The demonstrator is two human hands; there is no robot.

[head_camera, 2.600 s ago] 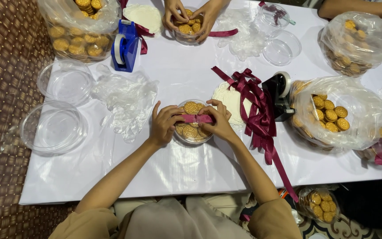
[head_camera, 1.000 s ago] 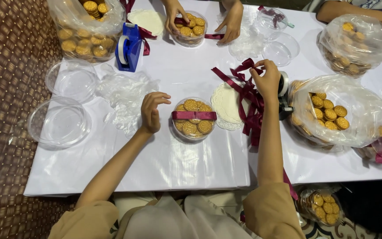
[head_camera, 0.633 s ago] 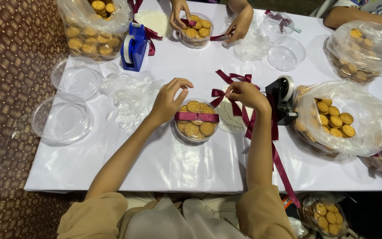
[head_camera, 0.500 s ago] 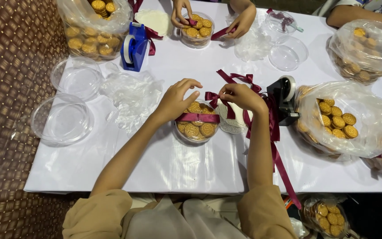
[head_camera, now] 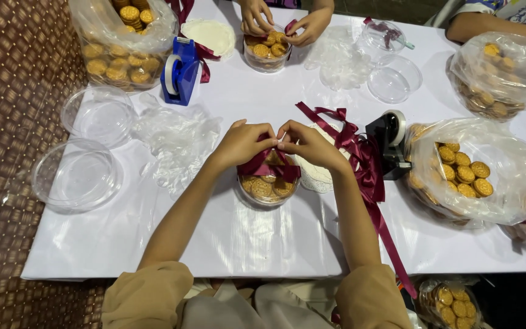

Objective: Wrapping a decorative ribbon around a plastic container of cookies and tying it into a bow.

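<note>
1. We see the left hand and the right hand meeting fingertip to fingertip above a round clear tub of biscuits near the middle of the white table.
2. Both hands pinch a small maroon ribbon bow; the thumb and fingers of each are pressed together on its upper part, the left on the left loop, the right on the right loop.
3. The bow hangs just below the pinch and rests over the tub's top, where a maroon band crosses the lid.
4. The tub sits directly under the hands, touching the edge of a white paper doily on its right.
5. A heap of loose maroon ribbons lies just right of the right hand, running off toward the near table edge.
6. A black tape dispenser stands beyond the ribbons, against a clear bag of biscuits.
7. To the left lie crumpled clear plastic gloves and two empty clear tubs, well apart from the hands.
8. Across the table, another person's hands work at a second tub of biscuits, beside a blue tape dispenser.
</note>
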